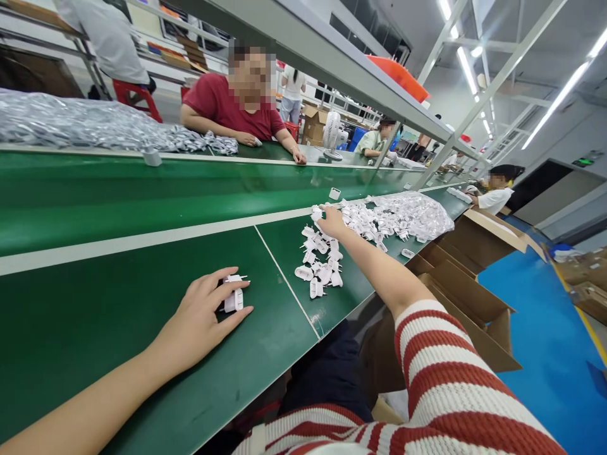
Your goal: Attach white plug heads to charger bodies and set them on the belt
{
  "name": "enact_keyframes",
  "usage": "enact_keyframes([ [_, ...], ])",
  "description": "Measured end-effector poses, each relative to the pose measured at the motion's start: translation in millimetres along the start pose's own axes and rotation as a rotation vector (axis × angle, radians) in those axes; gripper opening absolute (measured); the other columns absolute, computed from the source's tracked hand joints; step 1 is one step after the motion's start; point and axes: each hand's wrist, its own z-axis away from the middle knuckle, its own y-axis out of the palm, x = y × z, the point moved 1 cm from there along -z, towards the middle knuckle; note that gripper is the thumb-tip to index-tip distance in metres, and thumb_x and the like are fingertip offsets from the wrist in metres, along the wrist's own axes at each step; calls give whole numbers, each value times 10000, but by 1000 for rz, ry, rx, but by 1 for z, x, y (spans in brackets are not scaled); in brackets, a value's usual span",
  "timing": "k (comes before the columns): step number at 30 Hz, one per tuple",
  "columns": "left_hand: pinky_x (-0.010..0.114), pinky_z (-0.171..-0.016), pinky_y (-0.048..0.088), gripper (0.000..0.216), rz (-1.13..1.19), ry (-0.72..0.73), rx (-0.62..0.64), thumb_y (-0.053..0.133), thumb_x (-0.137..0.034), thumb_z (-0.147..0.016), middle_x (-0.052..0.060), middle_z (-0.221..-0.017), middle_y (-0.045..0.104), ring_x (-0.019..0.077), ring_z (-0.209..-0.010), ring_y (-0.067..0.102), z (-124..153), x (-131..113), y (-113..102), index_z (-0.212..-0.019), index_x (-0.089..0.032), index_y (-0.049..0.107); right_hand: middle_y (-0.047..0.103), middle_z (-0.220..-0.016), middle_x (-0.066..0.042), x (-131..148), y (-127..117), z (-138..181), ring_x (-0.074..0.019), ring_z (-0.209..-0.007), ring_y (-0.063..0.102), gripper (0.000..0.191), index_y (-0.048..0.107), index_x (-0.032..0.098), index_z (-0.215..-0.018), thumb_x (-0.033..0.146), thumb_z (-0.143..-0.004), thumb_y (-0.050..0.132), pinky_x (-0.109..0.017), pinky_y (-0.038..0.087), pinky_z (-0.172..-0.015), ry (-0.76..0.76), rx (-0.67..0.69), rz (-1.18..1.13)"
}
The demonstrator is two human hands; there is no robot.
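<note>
My left hand (203,316) rests on the green work surface, its fingers and thumb curled round white plug adapters (233,301). At least two of these lie under the fingers, some with metal pins showing. My right hand (331,222) is stretched forward to the far edge of a loose heap of white plug adapters (360,218). Its fingertips close on one plug adapter (317,213) there; the palm hides part of the grip. Nearer to me, several more plug adapters (322,273) lie scattered below the right forearm.
A green conveyor belt (190,189) runs beyond a pale rail. One white piece (335,193) sits by the rail. At right are a clear plastic bag (422,215) and open cardboard boxes (474,303). Across the belt, a person in a red shirt (213,101) sits beside bagged parts (85,123).
</note>
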Motion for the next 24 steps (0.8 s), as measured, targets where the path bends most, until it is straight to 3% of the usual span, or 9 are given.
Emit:
enact_keyframes([
  [3, 589, -1151, 499, 514, 13, 0, -1, 559, -659, -969, 74, -1599, 494, 383, -1466, 448, -3, 1, 0, -1348, -338, 687, 525, -1601, -152, 11, 6, -31, -373, -1551, 385, 611, 551, 187, -1516, 277, -920, 650, -548, 318, -1280, -1, 11, 38],
  [6, 612, -1193, 450, 457, 38, 0, -8, 600, -590, -969, 78, -1590, 503, 373, -1486, 431, -7, -3, -2, -1337, -333, 683, 548, -1564, -154, 24, 3, -42, -366, -1460, 503, 521, 584, 213, -1464, 371, -980, 694, -610, 416, -1213, 9, 27, 73],
  [8, 612, -1221, 420, 415, 65, 4, -7, 647, -503, -957, 86, -1587, 506, 364, -1489, 428, -9, -10, -4, -1326, -316, 685, 611, -1466, -122, 35, -2, -40, -299, -1301, 630, 459, 614, 195, -1396, 427, -1007, 689, -558, 545, -1093, -24, 65, 92],
  [11, 578, -1244, 407, 439, 111, 11, 12, 745, -396, -903, 106, -1596, 500, 354, -1490, 428, -13, -20, -8, -1324, -288, 685, 706, -1289, -88, 56, -9, -32, -232, -1128, 696, 308, 701, 196, -1217, 429, -1019, 671, -447, 594, -1000, -118, 145, 125],
  [13, 557, -1251, 403, 511, 131, 21, 17, 823, -368, -851, 128, -1598, 496, 354, -1484, 433, -18, -22, -11, -1330, -258, 685, 759, -1057, -131, 66, -11, -29, -252, -1000, 719, 157, 769, 191, -913, 336, -939, 714, -426, 583, -934, -210, 184, 133],
  [16, 565, -1248, 403, 572, 156, 12, 12, 882, -377, -807, 141, -1595, 494, 367, -1489, 421, -25, -21, -14, -1328, -235, 691, 720, -824, -149, 73, -7, -27, -308, -852, 716, 213, 664, 265, -571, 219, -778, 687, -442, 558, -830, -342, 230, 116],
  [20, 559, -1230, 431, 613, 214, -13, 13, 900, -422, -799, 138, -1586, 500, 362, -1499, 412, -25, -19, -16, -1346, -244, 688, 697, -857, -99, 81, -3, -14, -287, -821, 705, 72, 672, 281, -642, 212, -646, 690, -420, 554, -807, -439, 253, -73],
  [24, 533, -1236, 437, 640, 215, 45, 8, 940, -409, -758, 145, -1555, 531, 348, -1476, 453, -15, -24, -15, -1331, -253, 700, 577, -797, -28, 100, -12, 20, -252, -817, 613, 199, 581, 249, -661, 233, -564, 755, -449, 536, -873, -456, 125, -378],
])
